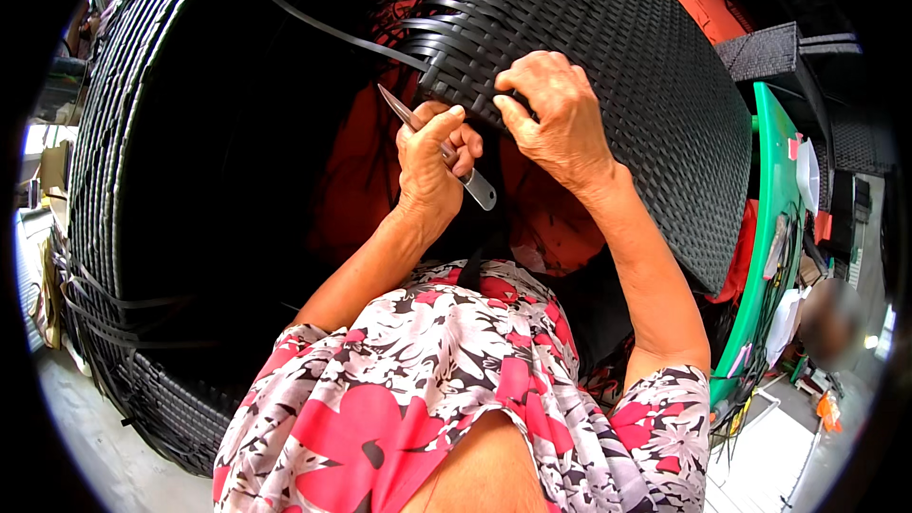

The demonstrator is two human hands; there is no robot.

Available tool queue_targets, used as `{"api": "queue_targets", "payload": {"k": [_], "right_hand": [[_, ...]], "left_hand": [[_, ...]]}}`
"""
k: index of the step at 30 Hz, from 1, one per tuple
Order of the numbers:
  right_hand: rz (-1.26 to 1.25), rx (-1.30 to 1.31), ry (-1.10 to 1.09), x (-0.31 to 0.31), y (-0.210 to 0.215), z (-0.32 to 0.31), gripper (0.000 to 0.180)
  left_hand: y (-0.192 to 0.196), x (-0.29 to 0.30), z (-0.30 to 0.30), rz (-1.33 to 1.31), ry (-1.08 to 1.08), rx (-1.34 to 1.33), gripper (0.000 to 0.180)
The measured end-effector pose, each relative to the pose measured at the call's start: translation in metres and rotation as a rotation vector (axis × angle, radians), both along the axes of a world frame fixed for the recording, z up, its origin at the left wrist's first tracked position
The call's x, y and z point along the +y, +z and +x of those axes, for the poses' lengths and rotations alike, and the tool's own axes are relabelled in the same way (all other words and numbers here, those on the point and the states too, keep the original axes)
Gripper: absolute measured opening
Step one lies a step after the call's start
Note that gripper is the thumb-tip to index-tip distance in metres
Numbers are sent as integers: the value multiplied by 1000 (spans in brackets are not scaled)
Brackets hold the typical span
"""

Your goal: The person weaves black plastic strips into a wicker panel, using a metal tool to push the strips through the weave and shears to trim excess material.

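Observation:
A black woven panel (617,47) of flat plastic strips, like wicker furniture, lies ahead of me and to the right. My left hand (432,166) is at its near left corner, closed around a pointed knife (482,192) with a grey handle that has a hole in its end. The blade points up and left. My right hand (565,123) is at the panel's near edge, fingers curled in with thumb and forefinger close together; what they pinch, if anything, cannot be made out. A loose black strip (328,28) runs from the corner to the upper left.
A large black woven piece (100,161) curves along my left, its inside in deep shadow. At the right stands a green plastic surface (776,171) with papers and small items against it. Red material (356,161) lies below the panel, with loose black strips at the top.

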State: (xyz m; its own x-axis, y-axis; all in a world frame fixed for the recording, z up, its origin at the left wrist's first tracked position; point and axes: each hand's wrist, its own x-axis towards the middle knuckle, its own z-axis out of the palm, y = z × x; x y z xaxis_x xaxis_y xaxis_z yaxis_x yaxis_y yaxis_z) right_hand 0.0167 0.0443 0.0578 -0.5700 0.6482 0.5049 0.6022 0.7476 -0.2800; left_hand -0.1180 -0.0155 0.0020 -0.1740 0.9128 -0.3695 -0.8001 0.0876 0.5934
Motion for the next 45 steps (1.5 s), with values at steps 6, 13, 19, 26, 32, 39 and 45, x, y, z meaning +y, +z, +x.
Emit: {"api": "queue_targets", "payload": {"k": [6,13,19,26,32,39,45], "right_hand": [[38,-87,118,11,-10,-15,7],[22,-191,136,12,-2,-26,8],[-163,-56,84,23,-6,-18,12],[-403,163,-112,11,18,58,10],[-434,79,-290,-60,-1,117,8],[-176,-32,-241,-64,-12,89,9],[-86,-73,-187,-61,-14,77,10]], "left_hand": [[-9,4,-9,76,-99,-208,19],[-5,2,-7,7,-139,-241,23],[-4,0,2,19,-112,-207,21],[-8,-7,35,22,-316,-94,14],[-10,-18,79,8,-482,-52,19],[-6,-21,73,53,-484,20,14],[-4,-22,70,-9,-433,117,23]]}}
